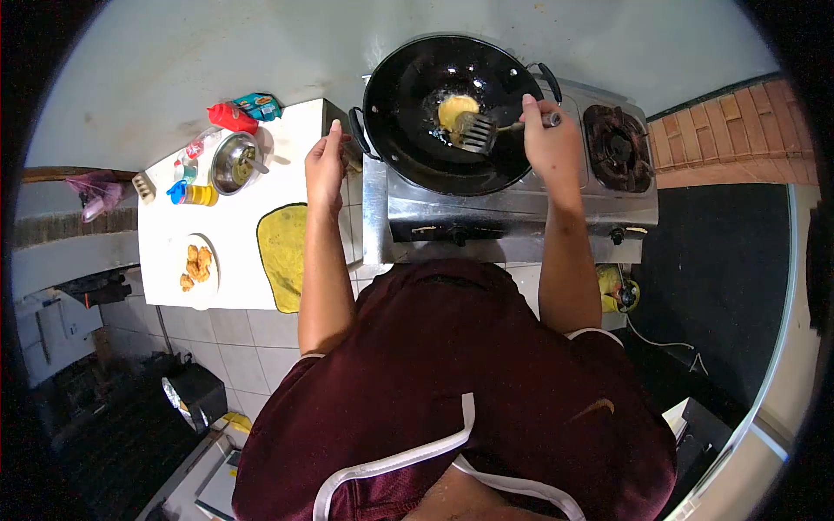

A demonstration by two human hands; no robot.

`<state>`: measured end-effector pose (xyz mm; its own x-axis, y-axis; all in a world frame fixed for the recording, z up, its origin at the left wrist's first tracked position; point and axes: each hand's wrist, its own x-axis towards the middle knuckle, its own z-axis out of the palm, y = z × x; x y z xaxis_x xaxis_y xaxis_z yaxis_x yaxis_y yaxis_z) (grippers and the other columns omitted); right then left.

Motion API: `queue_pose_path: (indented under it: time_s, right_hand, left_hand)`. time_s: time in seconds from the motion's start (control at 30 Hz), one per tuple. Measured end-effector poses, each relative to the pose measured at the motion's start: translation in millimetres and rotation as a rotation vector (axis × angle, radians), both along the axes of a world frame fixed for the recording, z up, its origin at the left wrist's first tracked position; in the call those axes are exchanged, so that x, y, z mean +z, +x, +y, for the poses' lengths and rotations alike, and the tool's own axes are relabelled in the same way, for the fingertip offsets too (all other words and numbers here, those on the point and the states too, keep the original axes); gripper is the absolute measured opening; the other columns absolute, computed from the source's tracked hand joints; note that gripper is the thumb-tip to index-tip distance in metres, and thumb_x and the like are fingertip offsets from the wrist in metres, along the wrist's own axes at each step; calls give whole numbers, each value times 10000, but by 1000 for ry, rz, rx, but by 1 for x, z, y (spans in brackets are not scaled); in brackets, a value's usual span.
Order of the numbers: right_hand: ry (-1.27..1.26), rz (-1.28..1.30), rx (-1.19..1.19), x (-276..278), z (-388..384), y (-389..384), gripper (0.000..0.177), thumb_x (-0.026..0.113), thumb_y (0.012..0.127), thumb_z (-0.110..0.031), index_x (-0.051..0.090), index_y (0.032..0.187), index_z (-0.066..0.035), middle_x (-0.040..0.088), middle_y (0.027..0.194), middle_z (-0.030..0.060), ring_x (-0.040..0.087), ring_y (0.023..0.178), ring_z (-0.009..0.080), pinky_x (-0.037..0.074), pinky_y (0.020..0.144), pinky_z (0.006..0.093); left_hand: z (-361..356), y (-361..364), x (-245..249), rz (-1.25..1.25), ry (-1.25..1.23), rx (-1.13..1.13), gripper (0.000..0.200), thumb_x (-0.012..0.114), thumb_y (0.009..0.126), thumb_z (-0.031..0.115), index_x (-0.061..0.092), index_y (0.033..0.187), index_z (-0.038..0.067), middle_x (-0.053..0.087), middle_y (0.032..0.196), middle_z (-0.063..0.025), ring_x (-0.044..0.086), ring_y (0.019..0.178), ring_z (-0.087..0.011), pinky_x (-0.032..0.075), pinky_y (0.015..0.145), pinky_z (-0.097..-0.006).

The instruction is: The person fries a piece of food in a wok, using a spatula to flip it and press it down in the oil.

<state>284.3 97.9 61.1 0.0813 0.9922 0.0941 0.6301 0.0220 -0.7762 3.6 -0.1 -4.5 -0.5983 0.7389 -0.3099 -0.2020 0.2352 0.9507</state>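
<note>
My right hand [552, 156] is closed around the handle of a slotted metal turner [478, 133]. The turner's head rests inside a black wok [408, 161], at the edge of a round yellowish piece of food [457, 110] in shiny, bubbling oil. Just left of the wok's left loop handle [358, 135] is my left hand [325, 169], with one digit pointing up and the others loosely bent. I see nothing in it, and it looks apart from the handle. The wok sits on the left side of a steel gas stove [512, 208].
Right of the wok is a second burner [618, 148]. A white table [239, 269] at left carries a metal bowl [233, 165] with a utensil, a plate [208, 291] of browned food pieces, a yellow bottle [201, 194], a green-yellow cloth [283, 256] and a red packet [233, 117].
</note>
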Motion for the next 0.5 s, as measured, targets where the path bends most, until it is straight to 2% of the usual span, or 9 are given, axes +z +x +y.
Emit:
queue_pose_path:
  time_s: [0.17, 0.23, 0.27, 0.33, 0.47, 0.5]
  right_hand:
    - [-25, 19, -53, -3, 9, 7, 461, 569, 870, -464, 678, 837, -17, 674, 778, 157, 646, 785, 327, 480, 724, 377]
    - [60, 52, -82, -3, 9, 6, 475, 559, 879, -489, 650, 761, -38, 626, 685, 78, 556, 653, 151, 437, 663, 290]
    - [61, 51, -84, -1, 8, 5, 475, 559, 879, -489, 650, 761, -38, 626, 685, 78, 556, 653, 151, 437, 663, 290]
    - [-61, 59, -77, 10, 2, 0, 559, 512, 874, -555, 686, 817, -27, 676, 782, 161, 648, 793, 320, 478, 744, 383]
    - [-51, -4, -24, 5, -1, -3, 595, 481, 878, -585, 684, 787, -33, 674, 761, 149, 648, 786, 312, 474, 739, 390]
    - [-26, 15, -35, 3, -2, -2, 604, 461, 888, -589, 666, 755, -36, 644, 719, 141, 621, 733, 281, 459, 711, 366]
  left_hand:
    - [-2, 1, 0, -13, -16, 3, 405, 602, 901, 425, 661, 845, 28, 390, 564, 72, 302, 495, -35, 213, 468, -214]
    - [-2, 1, 0, -15, -23, -2, 399, 602, 901, 423, 659, 837, 33, 393, 559, 73, 301, 487, -34, 211, 461, -214]
    - [-2, 2, 0, -15, -32, -6, 394, 601, 901, 421, 657, 829, 38, 397, 554, 74, 300, 479, -33, 208, 454, -213]
    - [0, 2, -3, -16, -20, -6, 394, 602, 901, 422, 656, 824, 39, 396, 550, 75, 299, 472, -33, 206, 448, -212]
    - [0, 2, -2, -21, -11, -24, 398, 606, 899, 422, 660, 823, 35, 400, 544, 75, 302, 463, -32, 207, 439, -212]
    - [0, 2, -1, -20, -11, -24, 398, 606, 899, 422, 660, 823, 35, 400, 544, 75, 302, 463, -32, 207, 439, -212]
